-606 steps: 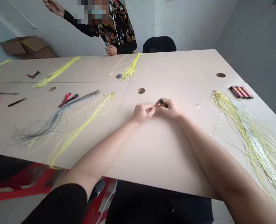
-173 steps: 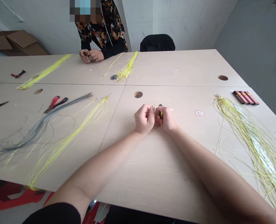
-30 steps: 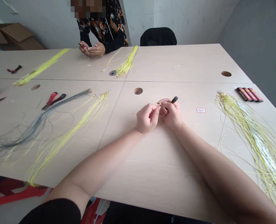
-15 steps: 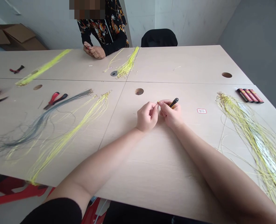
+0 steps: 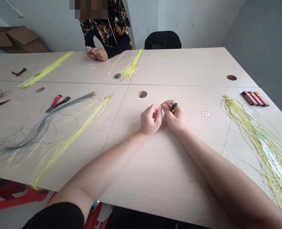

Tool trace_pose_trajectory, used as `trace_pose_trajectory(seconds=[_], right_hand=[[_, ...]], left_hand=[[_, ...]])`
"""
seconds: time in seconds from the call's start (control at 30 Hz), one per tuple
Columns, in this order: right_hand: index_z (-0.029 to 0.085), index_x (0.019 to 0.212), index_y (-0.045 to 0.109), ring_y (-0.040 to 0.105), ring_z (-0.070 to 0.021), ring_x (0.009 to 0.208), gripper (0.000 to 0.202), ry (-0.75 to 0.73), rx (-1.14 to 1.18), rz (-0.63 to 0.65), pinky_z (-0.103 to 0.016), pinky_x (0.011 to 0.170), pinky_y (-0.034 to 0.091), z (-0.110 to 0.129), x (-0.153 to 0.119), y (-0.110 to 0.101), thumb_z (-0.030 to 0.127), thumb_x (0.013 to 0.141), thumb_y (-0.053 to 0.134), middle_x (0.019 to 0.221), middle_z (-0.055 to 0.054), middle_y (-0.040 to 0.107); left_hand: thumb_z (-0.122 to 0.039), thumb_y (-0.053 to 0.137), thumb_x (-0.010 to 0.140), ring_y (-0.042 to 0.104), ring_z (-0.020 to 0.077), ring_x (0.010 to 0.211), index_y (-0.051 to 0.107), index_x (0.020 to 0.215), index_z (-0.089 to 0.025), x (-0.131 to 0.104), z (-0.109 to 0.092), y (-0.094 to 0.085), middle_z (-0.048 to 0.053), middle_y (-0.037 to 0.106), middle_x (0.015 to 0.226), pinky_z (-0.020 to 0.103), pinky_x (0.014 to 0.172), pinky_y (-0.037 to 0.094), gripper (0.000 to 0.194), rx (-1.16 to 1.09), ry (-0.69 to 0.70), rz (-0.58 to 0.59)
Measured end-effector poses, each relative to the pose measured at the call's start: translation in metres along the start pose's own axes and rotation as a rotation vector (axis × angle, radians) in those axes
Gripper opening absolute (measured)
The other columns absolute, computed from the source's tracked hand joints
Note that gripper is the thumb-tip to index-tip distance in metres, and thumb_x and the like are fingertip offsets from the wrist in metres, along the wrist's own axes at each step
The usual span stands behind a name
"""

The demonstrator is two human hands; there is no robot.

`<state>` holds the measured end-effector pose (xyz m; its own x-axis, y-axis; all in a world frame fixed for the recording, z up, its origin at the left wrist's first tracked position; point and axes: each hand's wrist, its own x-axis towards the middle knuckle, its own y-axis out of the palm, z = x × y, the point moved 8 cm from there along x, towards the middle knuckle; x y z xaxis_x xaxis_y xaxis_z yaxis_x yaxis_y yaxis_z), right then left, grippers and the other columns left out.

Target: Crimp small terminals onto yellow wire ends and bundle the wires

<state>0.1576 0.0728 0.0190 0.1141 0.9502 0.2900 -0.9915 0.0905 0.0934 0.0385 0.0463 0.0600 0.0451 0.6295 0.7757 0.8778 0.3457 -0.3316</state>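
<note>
My left hand (image 5: 151, 119) is closed in a pinch, thumb and forefinger pressed together. At its fingertips is a tiny gold-coloured piece (image 5: 161, 105), too small to name surely. My right hand (image 5: 175, 117) touches it there with thumb and forefinger, while its curled fingers hold a black-and-yellow pen-like tool (image 5: 174, 107), black end up. Both hands meet just above the table. To their left lies a bundle of yellow lines (image 5: 80, 129) with small gold hook-like ends. On the right is another yellow bundle (image 5: 248, 127), with pale silvery strands.
Grey-blue lines (image 5: 42, 125) and red-and-black pliers (image 5: 57, 102) lie left. A small label (image 5: 206, 114) and several dark-red boxes (image 5: 255, 98) are right. A table hole (image 5: 142, 94) is just beyond my hands. Opposite, a person's hands (image 5: 97, 54) work beside more yellow lines (image 5: 131, 65).
The pen-like tool in my right hand has tipped, its black end moving left and slightly down. My left hand has barely moved. The view has shifted slightly.
</note>
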Motion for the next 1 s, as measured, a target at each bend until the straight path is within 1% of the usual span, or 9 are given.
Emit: trace_pose_trajectory(seconds=[0.1, 0.23, 0.47, 0.57, 0.67, 0.83, 0.93, 1.0], right_hand=[[0.020, 0.081, 0.055, 0.035, -0.0071, 0.051, 0.023, -0.075, -0.122, 0.008, -0.024, 0.052, 0.031, 0.006, -0.002, 0.000, 0.043, 0.086, 0.058, 0.057, 0.006, 0.043], [0.021, 0.083, 0.055, 0.038, -0.0074, 0.052, 0.021, -0.129, -0.223, 0.006, -0.024, 0.054, 0.032, 0.011, -0.003, 0.000, 0.041, 0.089, 0.055, 0.060, 0.005, 0.046], [0.020, 0.084, 0.054, 0.042, -0.0090, 0.058, 0.021, -0.177, -0.271, 0.018, -0.025, 0.058, 0.036, 0.015, -0.003, 0.001, 0.040, 0.089, 0.053, 0.067, 0.002, 0.053], [0.020, 0.084, 0.054, 0.045, -0.0100, 0.062, 0.020, -0.193, -0.270, 0.023, -0.025, 0.062, 0.038, 0.016, -0.003, 0.002, 0.039, 0.090, 0.051, 0.071, 0.001, 0.054], [0.020, 0.083, 0.053, 0.045, -0.0103, 0.062, 0.021, -0.207, -0.264, 0.039, -0.026, 0.062, 0.039, 0.018, -0.003, 0.003, 0.039, 0.091, 0.049, 0.070, 0.001, 0.054], [0.021, 0.081, 0.050, 0.043, -0.0096, 0.059, 0.022, -0.207, -0.242, 0.062, -0.026, 0.059, 0.037, 0.020, -0.002, 0.005, 0.040, 0.092, 0.049, 0.069, 0.002, 0.052], [0.021, 0.080, 0.050, 0.041, -0.0090, 0.056, 0.024, -0.181, -0.244, 0.041, -0.026, 0.056, 0.036, 0.017, -0.002, 0.003, 0.042, 0.091, 0.050, 0.067, 0.002, 0.051], [0.021, 0.080, 0.051, 0.038, -0.0084, 0.052, 0.026, -0.143, -0.241, 0.019, -0.026, 0.053, 0.034, 0.013, -0.001, 0.001, 0.044, 0.091, 0.051, 0.062, 0.004, 0.048]], left_hand=[[-0.021, 0.053, 0.090, 0.039, 0.0054, 0.044, 0.045, 0.066, -0.019, 0.000, 0.001, 0.001, -0.007, 0.042, 0.050, 0.018, 0.046, 0.030, 0.025, -0.006, -0.010, 0.004], [-0.023, 0.052, 0.091, 0.038, 0.0055, 0.044, 0.045, 0.067, -0.019, -0.001, 0.002, 0.001, -0.007, 0.042, 0.050, 0.019, 0.046, 0.030, 0.026, -0.021, -0.019, 0.004], [-0.030, 0.050, 0.093, 0.035, 0.0057, 0.043, 0.043, 0.066, -0.019, -0.001, 0.003, 0.001, -0.007, 0.040, 0.049, 0.019, 0.045, 0.029, 0.031, -0.034, -0.039, 0.009], [-0.029, 0.050, 0.093, 0.034, 0.0054, 0.042, 0.042, 0.066, -0.019, -0.001, 0.003, 0.000, -0.007, 0.039, 0.049, 0.019, 0.044, 0.028, 0.030, -0.042, -0.045, 0.007], [-0.027, 0.051, 0.093, 0.034, 0.0053, 0.043, 0.041, 0.066, -0.019, -0.001, 0.002, 0.000, -0.007, 0.038, 0.049, 0.019, 0.044, 0.028, 0.029, -0.038, -0.034, -0.001], [-0.028, 0.050, 0.093, 0.033, 0.0054, 0.042, 0.040, 0.066, -0.019, -0.001, 0.001, -0.001, -0.007, 0.037, 0.049, 0.020, 0.044, 0.027, 0.030, -0.041, -0.031, -0.007], [-0.030, 0.050, 0.094, 0.032, 0.0054, 0.042, 0.040, 0.066, -0.019, -0.001, 0.003, 0.000, -0.008, 0.037, 0.048, 0.020, 0.043, 0.027, 0.032, -0.051, -0.051, 0.001], [-0.032, 0.050, 0.094, 0.032, 0.0055, 0.042, 0.041, 0.066, -0.019, -0.001, 0.004, 0.000, -0.007, 0.037, 0.048, 0.020, 0.043, 0.027, 0.033, -0.056, -0.064, 0.009]])
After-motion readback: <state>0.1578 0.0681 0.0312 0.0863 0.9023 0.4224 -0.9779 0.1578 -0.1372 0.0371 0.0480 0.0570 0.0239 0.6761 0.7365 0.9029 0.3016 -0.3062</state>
